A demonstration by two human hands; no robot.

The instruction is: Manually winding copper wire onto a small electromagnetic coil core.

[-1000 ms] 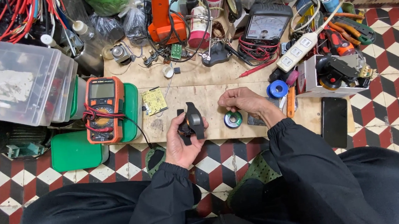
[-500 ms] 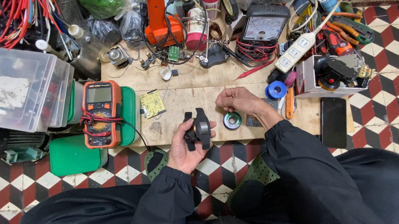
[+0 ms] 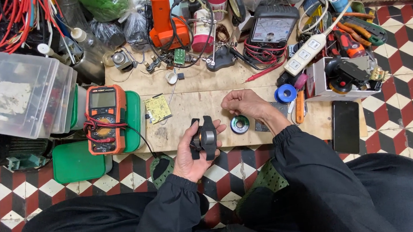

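Matt black plastic part (image 3: pixel 204 138), bare rough plywood board (image 3: pixel 200 90), glossy orange plastic multimeter (image 3: pixel 104 119), translucent plastic box (image 3: pixel 14 98)

multimeter (image 3: pixel 105 119): orange, on green box (image 3: pixel 76 161), far left
meter (image 3: pixel 274 27): analogue, black, back centre w/ red leads
power strip (image 3: pixel 305 54): white, back right
phone (image 3: pixel 345 120): black, flat, right edge of surface (image 3: pixel 194 85)
tape roll (image 3: pixel 285 93): blue, nr strip
bins (image 3: pixel 14 98): clear plastic, left
floor (image 3: pixel 407 73): red/white/black tiles

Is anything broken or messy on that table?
Nothing looks broken or spilled. It is crowded: red wires tangle around the orange multimeter, and a bare yellow circuit board lies loose on the wooden board. The left hand holds a black part.
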